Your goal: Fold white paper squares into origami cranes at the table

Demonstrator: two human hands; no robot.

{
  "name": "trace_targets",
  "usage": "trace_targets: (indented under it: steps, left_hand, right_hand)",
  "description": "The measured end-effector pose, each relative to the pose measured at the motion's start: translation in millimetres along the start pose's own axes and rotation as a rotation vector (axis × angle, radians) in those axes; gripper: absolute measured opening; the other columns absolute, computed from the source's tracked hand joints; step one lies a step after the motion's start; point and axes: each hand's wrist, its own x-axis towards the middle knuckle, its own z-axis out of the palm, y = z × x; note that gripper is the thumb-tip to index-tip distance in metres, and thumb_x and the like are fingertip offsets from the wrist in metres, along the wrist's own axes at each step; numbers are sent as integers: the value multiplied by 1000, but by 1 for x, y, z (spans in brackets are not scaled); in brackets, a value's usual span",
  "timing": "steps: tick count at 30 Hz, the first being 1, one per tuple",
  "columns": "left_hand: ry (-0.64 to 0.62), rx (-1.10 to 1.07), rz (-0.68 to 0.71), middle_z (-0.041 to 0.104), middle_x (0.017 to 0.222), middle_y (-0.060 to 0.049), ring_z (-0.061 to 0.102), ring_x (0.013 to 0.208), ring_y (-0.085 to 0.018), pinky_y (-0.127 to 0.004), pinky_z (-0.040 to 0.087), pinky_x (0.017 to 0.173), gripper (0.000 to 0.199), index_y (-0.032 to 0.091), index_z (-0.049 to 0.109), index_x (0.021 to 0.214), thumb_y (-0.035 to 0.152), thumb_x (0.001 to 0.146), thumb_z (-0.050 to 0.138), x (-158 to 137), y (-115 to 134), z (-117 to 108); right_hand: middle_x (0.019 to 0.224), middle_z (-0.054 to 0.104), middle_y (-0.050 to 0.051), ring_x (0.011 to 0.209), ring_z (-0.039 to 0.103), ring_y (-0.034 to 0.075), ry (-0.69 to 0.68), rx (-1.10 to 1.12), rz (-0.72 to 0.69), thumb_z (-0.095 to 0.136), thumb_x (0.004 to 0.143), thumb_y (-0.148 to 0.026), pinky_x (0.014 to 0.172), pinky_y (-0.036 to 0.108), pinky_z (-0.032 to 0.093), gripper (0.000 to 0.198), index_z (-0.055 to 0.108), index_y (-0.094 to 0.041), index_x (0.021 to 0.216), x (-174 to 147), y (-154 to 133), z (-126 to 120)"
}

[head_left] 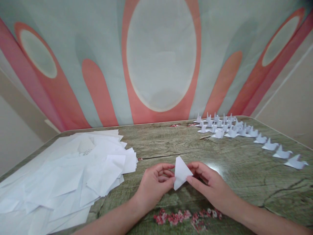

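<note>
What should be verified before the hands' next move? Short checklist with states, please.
1. Left hand on the folded paper: ok, at its left edge.
2. Right hand on it: ok, at its right corner.
3. Paper pile apart from both hands: ok.
4. Paper birds apart from both hands: ok, farther off to the right.
5. Fold layers lined up: cannot tell, too small to see.

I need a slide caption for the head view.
Left hand and right hand hold folded paper between piled white sheets and small paper birds.
</note>
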Motion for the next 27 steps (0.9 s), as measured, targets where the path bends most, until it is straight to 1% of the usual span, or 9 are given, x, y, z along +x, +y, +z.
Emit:
trace_targets:
  steps: [3, 6, 11, 17, 19, 20, 23, 26, 27]
  left_hand:
    - [-35, -25, -60, 62, 72, -1, 60, 58, -10, -22, 49, 57, 36, 11, 57, 98, 21, 64, 67, 0, -3, 0]
    - [-64, -10, -57, 61, 72, 0, 58, 57, -8, -20, 47, 57, 39, 12, 55, 100, 18, 64, 67, -1, -3, 0]
    - [-88, -52, -38, 59, 71, 0, 56, 62, -10, -22, 47, 60, 37, 11, 53, 103, 20, 69, 65, 0, -2, 2]
    - [-82, -50, -48, 55, 66, 2, 54, 59, -9, -21, 47, 56, 33, 10, 54, 100, 18, 69, 63, -2, -4, 5]
    - [-79, -41, -43, 55, 67, 2, 54, 57, -8, -21, 47, 55, 33, 11, 53, 101, 16, 69, 62, -3, -6, 6]
    - [-69, -40, -35, 56, 67, 2, 54, 57, -8, -21, 47, 54, 32, 11, 53, 100, 16, 70, 62, -3, -7, 6]
    - [-41, -52, -24, 54, 65, 3, 53, 54, -8, -20, 47, 52, 28, 12, 51, 99, 16, 72, 59, -3, -11, 6]
    - [-52, -73, 12, 53, 68, 2, 53, 54, -7, -19, 47, 50, 23, 12, 52, 97, 16, 74, 56, -4, -13, 6]
    - [-55, -76, 22, 54, 69, 2, 53, 54, -7, -18, 46, 49, 23, 13, 52, 97, 16, 75, 55, -5, -14, 7]
  right_hand:
    - [81, 62, 2, 73, 55, 14, -18, 58, 75, 52, 84, -33, 66, 25, 44, 19, 54, -17, 94, 1, 1, 0]
    - [77, 60, 1, 70, 52, 14, -10, 70, 114, 53, 83, -34, 64, 25, 42, 19, 55, -18, 93, 1, 3, -1]
    - [76, 58, -1, 70, 51, 13, -34, 71, 116, 53, 83, -32, 64, 24, 41, 17, 55, -18, 93, 1, 1, 0]
    - [78, 58, -1, 71, 53, 13, -41, 51, 101, 48, 86, -37, 64, 23, 43, 18, 50, -21, 94, -4, 4, 1]
    - [86, 57, 0, 78, 54, 14, -48, 27, 79, 47, 87, -37, 68, 23, 44, 17, 49, -22, 95, -7, 7, 0]
    - [86, 57, 0, 79, 54, 14, -54, -3, 52, 47, 87, -37, 68, 22, 45, 17, 49, -22, 95, -8, 9, 0]
    - [88, 58, 1, 80, 56, 15, -139, -130, -21, 43, 88, -35, 70, 23, 46, 16, 49, -23, 97, -10, 13, -1]
    - [89, 59, 3, 83, 58, 16, -133, -246, -105, 42, 88, -34, 72, 24, 48, 16, 48, -22, 97, -11, 16, 0]
    - [89, 59, 3, 83, 59, 17, -110, -275, -116, 42, 88, -34, 73, 24, 49, 16, 47, -22, 98, -11, 16, 0]
